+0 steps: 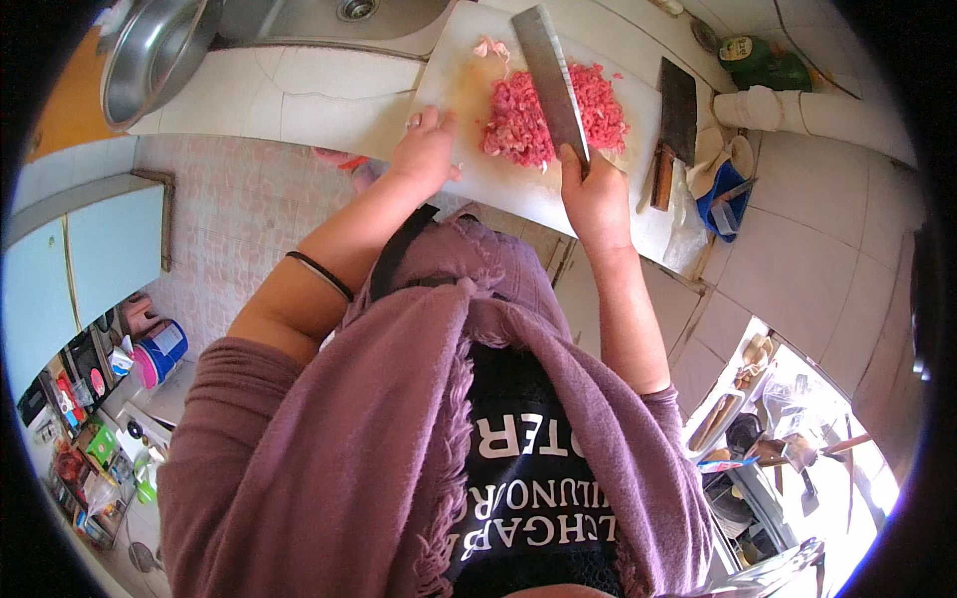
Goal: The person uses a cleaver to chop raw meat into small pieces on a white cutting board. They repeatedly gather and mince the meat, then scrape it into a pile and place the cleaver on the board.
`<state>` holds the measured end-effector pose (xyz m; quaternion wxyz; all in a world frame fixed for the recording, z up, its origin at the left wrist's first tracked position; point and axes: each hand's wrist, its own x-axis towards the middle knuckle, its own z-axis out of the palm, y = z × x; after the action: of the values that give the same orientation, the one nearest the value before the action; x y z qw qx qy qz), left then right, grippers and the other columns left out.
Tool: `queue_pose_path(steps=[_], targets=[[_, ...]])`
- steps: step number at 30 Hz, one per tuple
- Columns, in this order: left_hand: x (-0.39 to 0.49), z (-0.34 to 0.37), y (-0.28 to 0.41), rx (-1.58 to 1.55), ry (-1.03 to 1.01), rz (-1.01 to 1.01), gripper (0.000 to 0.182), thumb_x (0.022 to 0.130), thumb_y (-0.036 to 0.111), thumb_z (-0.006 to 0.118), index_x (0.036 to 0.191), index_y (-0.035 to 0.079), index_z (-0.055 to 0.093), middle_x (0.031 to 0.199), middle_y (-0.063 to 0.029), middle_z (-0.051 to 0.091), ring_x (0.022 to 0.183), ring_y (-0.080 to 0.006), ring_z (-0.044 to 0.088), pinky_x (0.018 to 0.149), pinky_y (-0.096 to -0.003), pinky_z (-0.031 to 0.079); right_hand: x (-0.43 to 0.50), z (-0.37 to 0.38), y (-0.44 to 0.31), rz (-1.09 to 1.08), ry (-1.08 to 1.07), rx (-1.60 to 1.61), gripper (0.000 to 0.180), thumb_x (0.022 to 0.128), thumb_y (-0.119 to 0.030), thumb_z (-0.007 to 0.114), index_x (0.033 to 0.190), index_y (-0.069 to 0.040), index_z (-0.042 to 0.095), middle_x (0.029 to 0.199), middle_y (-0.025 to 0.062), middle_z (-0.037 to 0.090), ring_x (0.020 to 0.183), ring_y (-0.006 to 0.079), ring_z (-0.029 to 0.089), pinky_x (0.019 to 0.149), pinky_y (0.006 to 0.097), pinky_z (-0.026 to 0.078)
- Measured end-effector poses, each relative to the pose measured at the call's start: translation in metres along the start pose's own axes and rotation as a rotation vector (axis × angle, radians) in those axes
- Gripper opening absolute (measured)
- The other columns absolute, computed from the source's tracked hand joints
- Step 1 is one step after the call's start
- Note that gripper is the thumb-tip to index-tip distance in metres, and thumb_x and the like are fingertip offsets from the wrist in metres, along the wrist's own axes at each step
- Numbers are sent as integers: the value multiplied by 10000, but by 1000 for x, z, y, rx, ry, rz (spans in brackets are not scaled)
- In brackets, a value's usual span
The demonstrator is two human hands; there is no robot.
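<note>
My right hand (600,196) grips the handle of a broad cleaver (548,75). Its blade lies across a mound of chopped raw meat (523,123), covering the middle of the pile. The meat sits on a white cutting board (463,82), with a few pale scraps (491,49) at the pile's far left. On the board's left edge rests my left hand (426,153), holding nothing, its fingers somewhat spread and a ring on one of them.
A second, dark cleaver (674,119) with a wooden handle lies right of the meat. Beyond it stand a blue holder (724,198), a white pipe (755,108) and a green bottle (762,66). Left are a metal basin (153,63) and a steel sink (299,22).
</note>
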<state>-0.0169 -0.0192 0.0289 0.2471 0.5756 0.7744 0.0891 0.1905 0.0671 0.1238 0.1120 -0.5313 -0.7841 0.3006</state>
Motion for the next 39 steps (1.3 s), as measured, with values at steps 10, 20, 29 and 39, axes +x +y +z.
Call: queue_pose_path(steps=[10,20,29,39], targets=[[1,-1,1,10,17,12,926,573,164,860,1380,19,428,1249,-189,456,1165,-384,449,999,-422,419,3,8,9,-21,-11,-51,324,913,-275,539,853,28,639,800,280,635,773,457,624,721,513,507],[2,-5,6,16,-13,-7,917,575,154,852,1376,5,430,1264,-192,440,1165,-388,453,1000,-414,426,-10,30,5,-5,-93,-123,287,900,-273,552,851,-4,640,780,282,634,758,453,635,717,534,512],[-1,-7,7,4,-4,-11,911,581,153,847,1377,10,428,1244,-194,441,1149,-397,456,991,-429,431,0,25,-2,16,-44,-140,310,898,-290,540,841,-3,640,781,277,640,779,448,640,730,531,515],[1,-2,8,14,-7,-3,892,579,164,849,1363,26,446,1227,-193,448,1130,-400,467,979,-441,433,7,44,20,-75,-81,-255,292,901,-280,556,843,-8,644,717,264,628,727,442,633,672,525,508]])
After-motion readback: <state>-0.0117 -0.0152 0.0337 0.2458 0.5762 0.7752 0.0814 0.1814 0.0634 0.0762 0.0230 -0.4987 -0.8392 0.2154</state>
